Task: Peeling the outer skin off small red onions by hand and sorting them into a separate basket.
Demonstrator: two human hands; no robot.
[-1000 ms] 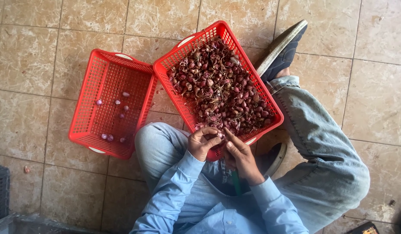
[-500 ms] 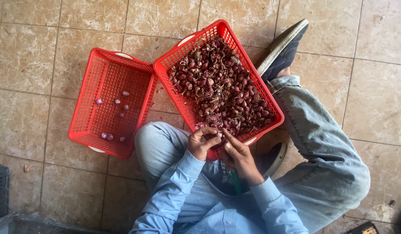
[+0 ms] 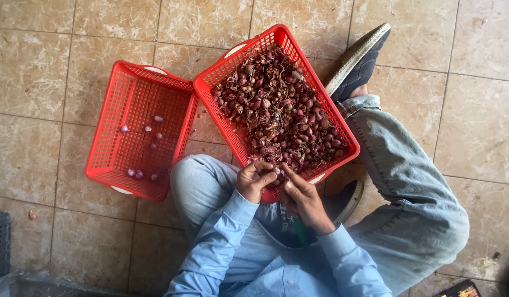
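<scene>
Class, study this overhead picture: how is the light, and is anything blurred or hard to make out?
Head view: soft, even daylight, no glare, faint shadows beside the red baskets; tiles sharp; what the left hand and right hand hold is too small to tell.

Two small white labels point(image 3: 234, 50) sit on the rim of the full red basket point(image 3: 320, 96), which stands on the tiled floor point(image 3: 56, 82): an oval one at its far left corner and another point(image 3: 316, 179) on its near edge. The emptier red basket point(image 3: 108, 118) to its left carries two more, one point(image 3: 155, 70) on its far rim and one point(image 3: 121, 190) on its near rim. A dark flat package point(image 3: 458, 290) with a red and yellow edge pokes in at the floor's bottom right corner. No signs or screens appear.
</scene>
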